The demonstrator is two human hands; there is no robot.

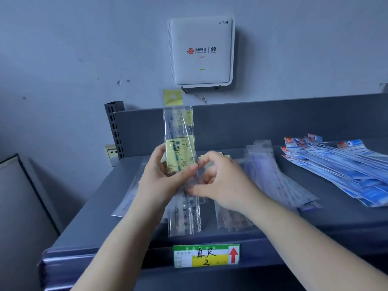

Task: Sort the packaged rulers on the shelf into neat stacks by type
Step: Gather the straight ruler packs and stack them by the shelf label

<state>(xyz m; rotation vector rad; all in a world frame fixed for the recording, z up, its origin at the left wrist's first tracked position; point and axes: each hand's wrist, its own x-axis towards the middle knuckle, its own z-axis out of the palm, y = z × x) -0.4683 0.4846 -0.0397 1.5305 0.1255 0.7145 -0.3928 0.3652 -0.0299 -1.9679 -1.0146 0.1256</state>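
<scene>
A bundle of clear packaged rulers with yellow labels [180, 131] stands upright above the grey shelf [315, 219]. My left hand [161, 175] grips its middle from the left, thumb across the front. From the right, my right hand [218, 181] pinches the bundle's edge. On the shelf lies a pile of clear-sleeved rulers [273, 173] right of my hands. Further right, blue-and-red packaged rulers [340, 162] lie fanned out. More clear packs [130, 196] lie under my left arm.
A green and yellow price tag [206, 255] is clipped to the shelf's front edge. The shelf's back panel [273, 120] rises behind the piles. A white router [201, 52] hangs on the wall above. A slotted upright [114, 129] stands at the shelf's left rear.
</scene>
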